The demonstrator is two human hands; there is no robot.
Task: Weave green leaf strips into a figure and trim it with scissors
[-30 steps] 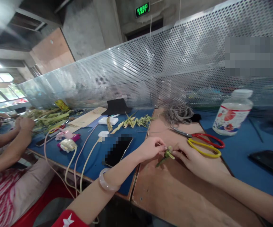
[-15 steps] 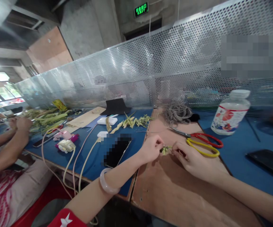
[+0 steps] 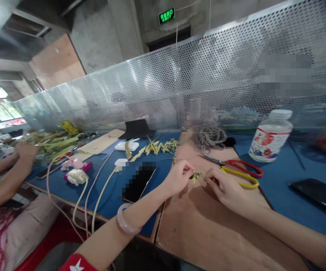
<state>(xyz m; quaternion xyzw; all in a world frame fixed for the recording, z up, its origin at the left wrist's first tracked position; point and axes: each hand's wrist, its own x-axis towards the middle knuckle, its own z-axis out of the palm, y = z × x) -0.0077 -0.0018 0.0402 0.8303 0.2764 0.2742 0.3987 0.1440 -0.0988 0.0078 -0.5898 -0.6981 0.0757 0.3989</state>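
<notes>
Between my two hands, over the brown board [image 3: 202,226], is a small yellow-green sprig of braided-looking plant strips [image 3: 197,176]. My left hand [image 3: 179,177] pinches its left end between thumb and fingertips. At the right end, my right hand [image 3: 223,184] has its fingertips closed on the sprig or a fine strand from it; which one I cannot make out. Scissors [image 3: 222,163] with one red and one yellow handle lie just behind my right hand. A tangled heap of grey cord [image 3: 210,137] sits further back on the board.
Braided yellow-green plant pieces [image 3: 154,146], a phone [image 3: 140,182] and white cabled devices [image 3: 126,146] lie left on the blue tabletop. At right stand a plastic bottle [image 3: 270,137] and another phone [image 3: 317,194]. A perforated metal screen [image 3: 151,82] runs behind. A co-worker's hands [image 3: 26,152] are far left.
The camera view has shifted slightly, moving most things a little left. Both hands keep their pinch, and the sprig between them looks slightly turned.
</notes>
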